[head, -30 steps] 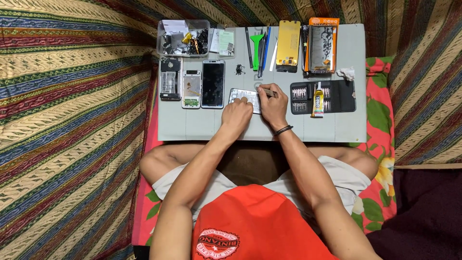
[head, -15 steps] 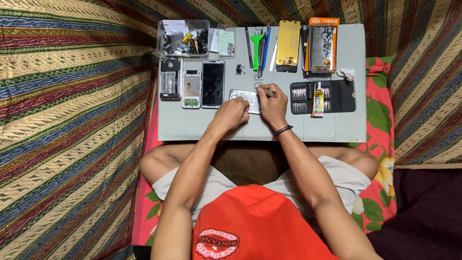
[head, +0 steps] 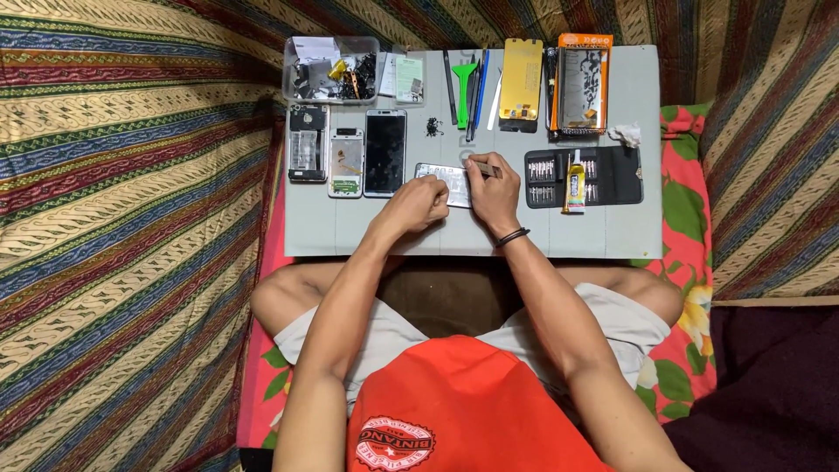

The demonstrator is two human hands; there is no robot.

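Note:
An opened silver phone body [head: 444, 180] lies on the small grey table [head: 594, 229]. My left hand [head: 416, 204] rests on its lower left end and steadies it. My right hand [head: 494, 188], with a dark band at the wrist, pinches a thin metal tool [head: 482, 168] whose tip points down onto the phone. Left of the phone lie a black phone screen [head: 384, 152], a white opened phone part [head: 346, 163] and a dark phone frame [head: 308, 142].
A clear box of small parts [head: 330, 70] stands at the back left. Pry tools and a green spudger [head: 464, 80], a yellow package [head: 521, 84], an orange package [head: 583, 84], a black screwdriver bit case with a glue tube [head: 573, 177] lie on the right. Striped cloth surrounds the table.
My left hand has slid slightly down and left along the phone body. My right hand stays on the tool over the phone.

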